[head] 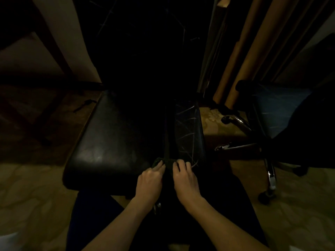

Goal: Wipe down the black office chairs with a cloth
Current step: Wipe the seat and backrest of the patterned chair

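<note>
At the near edge of the black chair seat (116, 142), both hands work a dark cloth (164, 163) that lies bunched on the upholstery. The left hand (149, 180) and the right hand (184, 180) sit close together, side by side, fingers curled down onto the cloth; each appears to pinch a part of it, though the dim light hides the exact grip. The seat is glossy on its left half and shows pale scratch marks on its right half. A second chair (282, 113), with a chrome wheeled base, stands to the right, apart from the first.

Judged step: gathering or folding the cloth into a pad before a wiping pass over the seat. Most of the task appears to remain.

Next move calls for a firm, flat hold on the cloth, then strokes from the near edge toward the far backrest, covering both halves. The second chair needs the same treatment afterwards.
</note>
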Motion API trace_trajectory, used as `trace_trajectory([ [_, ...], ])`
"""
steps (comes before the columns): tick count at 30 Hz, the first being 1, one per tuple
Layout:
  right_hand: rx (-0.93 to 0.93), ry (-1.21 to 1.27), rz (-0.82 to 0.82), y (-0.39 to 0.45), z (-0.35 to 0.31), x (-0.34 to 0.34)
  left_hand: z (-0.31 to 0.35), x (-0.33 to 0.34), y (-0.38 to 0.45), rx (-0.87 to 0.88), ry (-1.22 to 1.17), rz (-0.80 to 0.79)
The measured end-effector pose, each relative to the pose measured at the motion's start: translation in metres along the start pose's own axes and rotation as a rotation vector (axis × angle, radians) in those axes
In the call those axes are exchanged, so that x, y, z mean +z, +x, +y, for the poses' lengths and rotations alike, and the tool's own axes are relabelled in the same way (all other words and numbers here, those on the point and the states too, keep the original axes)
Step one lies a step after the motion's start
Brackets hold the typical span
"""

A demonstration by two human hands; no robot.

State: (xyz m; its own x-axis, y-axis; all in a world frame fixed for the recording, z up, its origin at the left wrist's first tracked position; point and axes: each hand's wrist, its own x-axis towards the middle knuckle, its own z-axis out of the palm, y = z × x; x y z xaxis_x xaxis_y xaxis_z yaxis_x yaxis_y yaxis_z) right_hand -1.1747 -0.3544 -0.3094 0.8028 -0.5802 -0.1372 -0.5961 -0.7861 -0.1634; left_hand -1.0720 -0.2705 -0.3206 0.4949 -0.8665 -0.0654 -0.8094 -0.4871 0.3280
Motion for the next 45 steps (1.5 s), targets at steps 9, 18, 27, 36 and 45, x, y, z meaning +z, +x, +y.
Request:
trace_trajectory([
  [9, 0.072, -0.1, 0.102, 0.079, 0.021, -0.007, 0.009, -0.006, 0.077, -0.029, 0.063, 0.013],
  [18, -0.042, -0.22, 0.118, 0.21, 0.05, -0.031, -0.008, -0.017, 0.206, -0.058, 0.157, 0.052],
  [27, -0.019, -0.191, 0.176, 0.337, 0.09, -0.046, -0.022, -0.02, 0.338, -0.065, 0.202, 0.203],
  [36, 0.121, -0.142, 0.163, 0.355, 0.121, -0.054, -0.011, -0.018, 0.385, -0.012, 0.236, 0.181],
  [45, 0.125, -0.109, 0.125, 0.31, 0.117, -0.056, -0.004, -0.017, 0.347, 0.081, 0.193, 0.208],
])
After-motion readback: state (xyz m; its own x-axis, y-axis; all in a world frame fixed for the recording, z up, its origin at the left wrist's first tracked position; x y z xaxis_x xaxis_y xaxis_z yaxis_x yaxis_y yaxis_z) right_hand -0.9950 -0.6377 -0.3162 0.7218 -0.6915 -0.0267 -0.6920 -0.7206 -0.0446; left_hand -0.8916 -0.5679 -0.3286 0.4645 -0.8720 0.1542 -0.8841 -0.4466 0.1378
